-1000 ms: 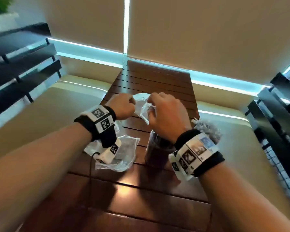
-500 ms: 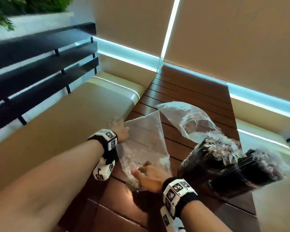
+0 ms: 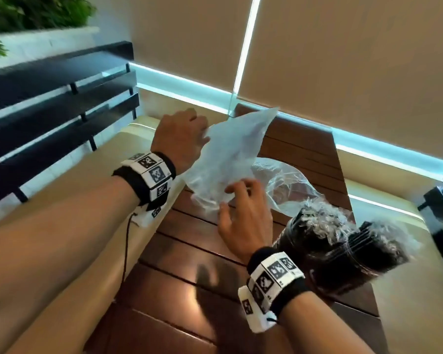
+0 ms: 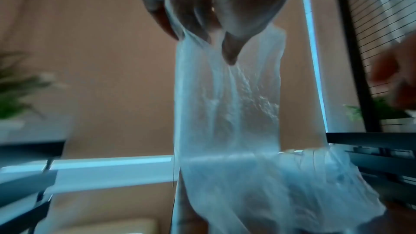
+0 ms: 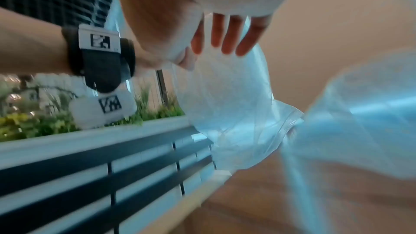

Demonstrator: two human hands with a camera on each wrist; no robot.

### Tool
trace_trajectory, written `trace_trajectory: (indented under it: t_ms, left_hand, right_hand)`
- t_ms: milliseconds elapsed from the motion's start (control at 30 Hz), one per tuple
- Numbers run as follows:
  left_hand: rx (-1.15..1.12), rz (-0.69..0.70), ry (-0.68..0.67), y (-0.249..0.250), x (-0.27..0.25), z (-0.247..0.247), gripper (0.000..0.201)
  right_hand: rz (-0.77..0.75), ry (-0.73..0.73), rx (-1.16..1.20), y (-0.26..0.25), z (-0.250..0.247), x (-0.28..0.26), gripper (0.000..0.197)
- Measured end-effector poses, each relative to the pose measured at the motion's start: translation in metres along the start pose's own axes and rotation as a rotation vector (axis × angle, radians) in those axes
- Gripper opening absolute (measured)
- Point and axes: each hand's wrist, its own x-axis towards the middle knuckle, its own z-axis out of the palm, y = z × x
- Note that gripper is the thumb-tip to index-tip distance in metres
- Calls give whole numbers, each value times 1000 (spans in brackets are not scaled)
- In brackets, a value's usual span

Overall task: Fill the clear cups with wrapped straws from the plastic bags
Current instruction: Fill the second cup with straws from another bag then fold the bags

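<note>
My left hand (image 3: 189,139) pinches the top of an empty-looking clear plastic bag (image 3: 230,159) and holds it up above the wooden table (image 3: 189,284). In the left wrist view the bag (image 4: 227,104) hangs down from my fingers (image 4: 193,20). My right hand (image 3: 241,200) is at the bag's lower end, and its straight fingers (image 5: 227,35) touch the plastic (image 5: 225,104). Two clear cups (image 3: 315,241) (image 3: 376,249) packed with wrapped straws stand at the table's right edge. A second clear bag (image 3: 287,185) lies behind them.
Beige padded benches (image 3: 62,195) flank the narrow table on both sides. A black slatted rail (image 3: 49,103) runs along the left, with plants (image 3: 31,14) beyond it. Beige blinds (image 3: 343,52) close off the far end.
The bag lay flat on the table under both hands half a second ago. My left hand has since raised it into the air, and my right hand has followed its lower end.
</note>
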Motion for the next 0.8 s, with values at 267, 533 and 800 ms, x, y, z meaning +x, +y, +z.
trace_trajectory:
  t_ms: [267,533,800]
  left_hand:
    - [-31,360,-244,20,-71,11,19]
    - [-236,249,-1002,22,-210,67,13]
    - [-178,95,-1171,8,-196,48,22]
  right_hand:
    - [-178,-5,-475,-15,-49,22,79]
    - [-77,-1090,-327,32,9,-117,105]
    - [-70,-1003,-157,47,8,-134,44]
